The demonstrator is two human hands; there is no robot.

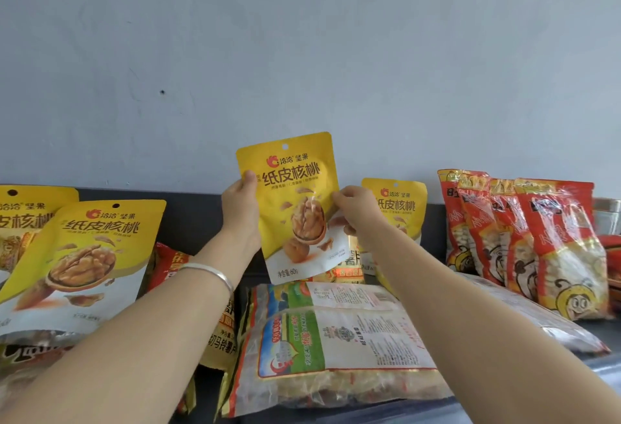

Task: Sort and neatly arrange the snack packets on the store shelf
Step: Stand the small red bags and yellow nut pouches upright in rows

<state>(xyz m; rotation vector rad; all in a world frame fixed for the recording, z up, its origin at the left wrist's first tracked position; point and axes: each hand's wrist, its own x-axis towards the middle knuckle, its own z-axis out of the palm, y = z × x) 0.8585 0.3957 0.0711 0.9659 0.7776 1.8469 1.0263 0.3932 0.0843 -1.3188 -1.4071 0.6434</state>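
Walnut pkt (294,201) held upright above shelf (603,331), both hands.
My left hand (239,212) pinches its left edge, right hand (358,212) pinches right edge; it's in air over clear cracker bag (336,339), red pkts (524,238) to right.

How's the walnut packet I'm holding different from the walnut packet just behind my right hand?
The held packet is in the air, gripped at its sides by the left hand and right hand; the back packet stands at the back, in no hand. The held packet tilts slightly; the back packet is near upright. The held packet looks larger, being nearer. Both have the same yellow walnut design.
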